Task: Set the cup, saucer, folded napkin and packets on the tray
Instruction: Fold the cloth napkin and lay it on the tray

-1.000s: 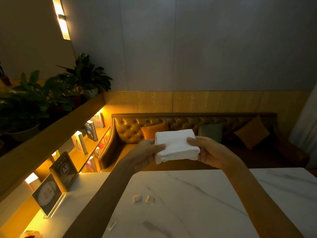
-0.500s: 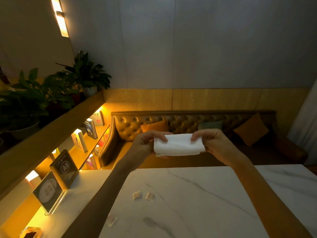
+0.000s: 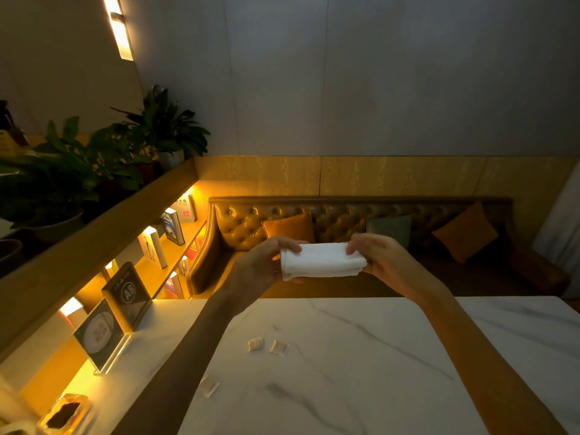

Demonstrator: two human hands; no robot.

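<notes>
A white napkin (image 3: 323,261), folded into a narrow band, is held in the air beyond the far edge of the marble table (image 3: 361,356). My left hand (image 3: 263,262) grips its left end and my right hand (image 3: 381,259) grips its right end. Two small tan packets (image 3: 255,344) (image 3: 278,347) lie side by side on the table, left of centre. A third pale packet (image 3: 209,387) lies nearer, beside my left forearm. No cup, saucer or tray shows in the head view.
Two upright table signs (image 3: 127,295) (image 3: 99,335) stand at the table's left edge. A small dish (image 3: 64,414) sits at the bottom left corner. A lit bookshelf (image 3: 171,233) and potted plants (image 3: 94,161) run along the left; a tufted sofa (image 3: 345,221) faces the table.
The napkin has been folded down from a broad rectangle into a narrow flat band. Both hands stay on its ends and have turned over its top edge.
</notes>
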